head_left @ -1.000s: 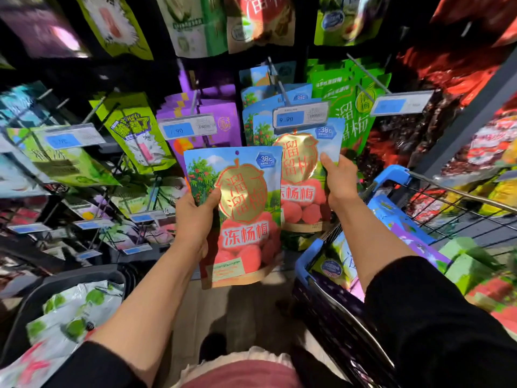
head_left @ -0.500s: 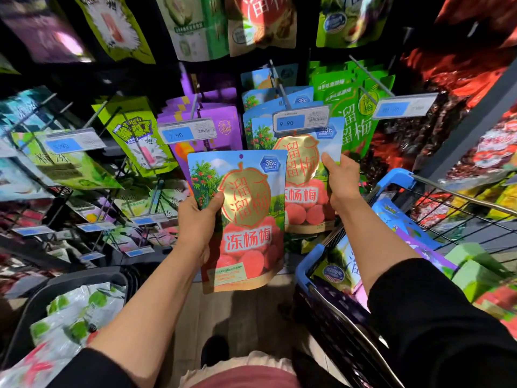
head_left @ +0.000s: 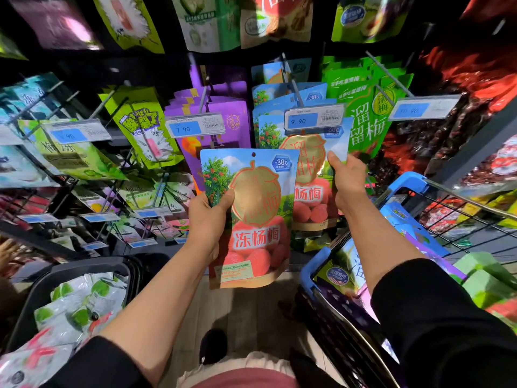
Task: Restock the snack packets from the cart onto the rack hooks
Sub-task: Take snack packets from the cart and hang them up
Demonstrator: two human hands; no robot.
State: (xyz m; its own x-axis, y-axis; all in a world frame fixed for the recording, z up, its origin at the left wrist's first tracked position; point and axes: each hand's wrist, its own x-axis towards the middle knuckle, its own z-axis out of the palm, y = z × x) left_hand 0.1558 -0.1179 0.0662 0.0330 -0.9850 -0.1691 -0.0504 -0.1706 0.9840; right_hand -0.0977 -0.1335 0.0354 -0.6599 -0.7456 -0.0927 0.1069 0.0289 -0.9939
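The left hand [head_left: 208, 219] grips 1 light, floppy bayberry packet [head_left: 251, 217] by its left edge; the right hand [head_left: 347, 180] pinches the hanging packet [head_left: 310, 175]. Better held near its top hole.

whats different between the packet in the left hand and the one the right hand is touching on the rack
The held packet is off the rack, gripped at its edge by the left hand; the hanging packet is on its hook, the right hand at its edge. The held packet shows its whole front; the hanging packet is partly covered by it and by the 9.90 price tag. Both share the same blue design with red fruit.
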